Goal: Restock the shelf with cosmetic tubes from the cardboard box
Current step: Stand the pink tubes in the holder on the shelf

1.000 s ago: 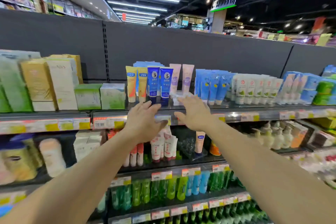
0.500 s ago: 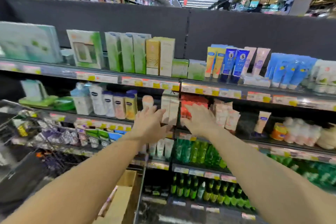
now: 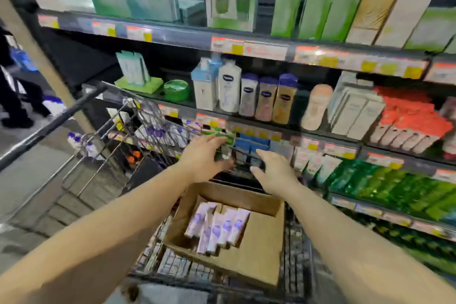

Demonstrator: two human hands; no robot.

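1. Head view showed pale cosmetic tubes (image 3: 218, 228) lying side by side in an open cardboard box (image 3: 259, 249) inside a wire trolley (image 3: 103, 155).
2. Left hand (image 3: 204, 159) and right hand (image 3: 276, 173) hovered above the box, fingers spread, grasping nothing.
3. Stocked shelf (image 3: 271, 128) stood just beyond.

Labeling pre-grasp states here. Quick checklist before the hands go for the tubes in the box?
1. Box open on top: ok.
2. Tubes in view and uncovered, lying side by side at the box's left: ok.
3. Left hand empty, fingers spread: ok.
4. Right hand empty, open: ok.
5. Hands over the tubes: not ok, both are above the box's far edge, near the cart rim.
6. Free shelf slot for the tubes: cannot tell, frame is blurred.
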